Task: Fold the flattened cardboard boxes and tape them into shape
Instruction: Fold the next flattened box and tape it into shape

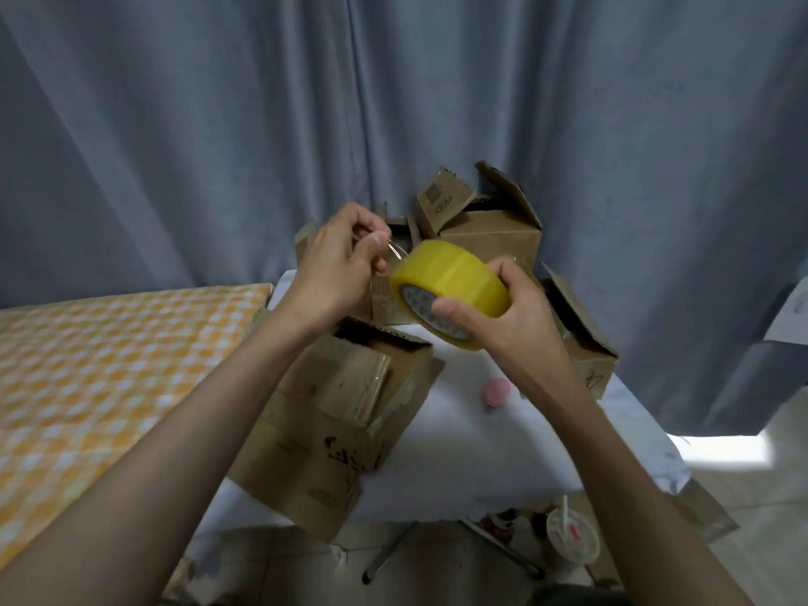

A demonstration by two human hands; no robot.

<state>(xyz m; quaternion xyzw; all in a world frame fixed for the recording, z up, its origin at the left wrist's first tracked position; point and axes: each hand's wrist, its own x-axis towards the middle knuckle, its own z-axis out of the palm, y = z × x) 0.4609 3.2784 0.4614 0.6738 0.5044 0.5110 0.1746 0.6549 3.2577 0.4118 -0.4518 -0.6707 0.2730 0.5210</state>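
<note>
We hold one tape roll [452, 287] above the tabletop [481, 457]: right hand [503, 317] fingers curled around its rim, left hand [339, 266] pinching the clear free end [395, 251]. Tape is thin, sticky and curls readily; keep it taut. Cardboard boxes [332, 413] below: at least four, light, stiff, creasing at flaps.

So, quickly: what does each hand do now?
Left hand: pinches the loose tape end.
Right hand: grips the yellow tape roll.
</note>
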